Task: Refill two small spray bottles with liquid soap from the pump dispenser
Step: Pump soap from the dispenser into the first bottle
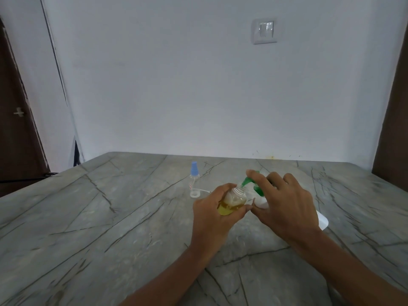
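Observation:
My left hand (212,213) grips a small clear spray bottle (233,202), cap off and tilted, with yellow soap in its lower part. Its open threaded neck sits right under the green pump nozzle (246,181) of the dispenser. My right hand (284,202) lies over the green pump head with straight fingers, the index finger on top of it. The dispenser's white body (260,204) is mostly hidden behind that hand. A second small clear bottle (194,182) with a blue spray cap stands upright farther back on the left.
Everything rests on a grey veined stone counter (110,217) against a white wall. A loose white spray insert with its thin tube (199,192) lies by the blue-capped bottle. A dark door stands at far left, a dark panel at far right.

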The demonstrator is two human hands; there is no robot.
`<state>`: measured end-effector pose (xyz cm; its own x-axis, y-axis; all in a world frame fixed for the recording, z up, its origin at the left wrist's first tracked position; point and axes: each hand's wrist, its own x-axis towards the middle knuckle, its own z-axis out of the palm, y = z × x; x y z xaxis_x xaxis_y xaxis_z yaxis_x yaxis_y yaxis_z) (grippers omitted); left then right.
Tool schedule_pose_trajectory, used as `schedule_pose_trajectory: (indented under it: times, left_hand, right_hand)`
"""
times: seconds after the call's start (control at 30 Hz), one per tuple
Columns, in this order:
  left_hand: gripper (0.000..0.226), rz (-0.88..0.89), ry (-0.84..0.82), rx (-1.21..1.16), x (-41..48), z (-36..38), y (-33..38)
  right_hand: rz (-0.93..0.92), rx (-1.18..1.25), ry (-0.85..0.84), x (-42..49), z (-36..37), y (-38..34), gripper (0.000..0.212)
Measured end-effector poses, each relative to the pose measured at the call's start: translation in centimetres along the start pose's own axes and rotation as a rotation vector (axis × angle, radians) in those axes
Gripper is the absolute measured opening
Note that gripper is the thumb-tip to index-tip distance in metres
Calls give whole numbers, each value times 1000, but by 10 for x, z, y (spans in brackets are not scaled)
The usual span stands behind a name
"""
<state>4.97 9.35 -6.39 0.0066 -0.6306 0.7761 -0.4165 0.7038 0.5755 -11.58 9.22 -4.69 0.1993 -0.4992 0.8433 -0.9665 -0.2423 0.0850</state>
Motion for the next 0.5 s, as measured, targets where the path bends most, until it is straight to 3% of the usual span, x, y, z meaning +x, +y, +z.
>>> schedule_pose_trajectory:
  times: [0.5]
  left_hand:
    - [49,-29,15,21,0,0,-4]
  right_hand:
    - [-5,-30,-60,-1,-1,1,106]
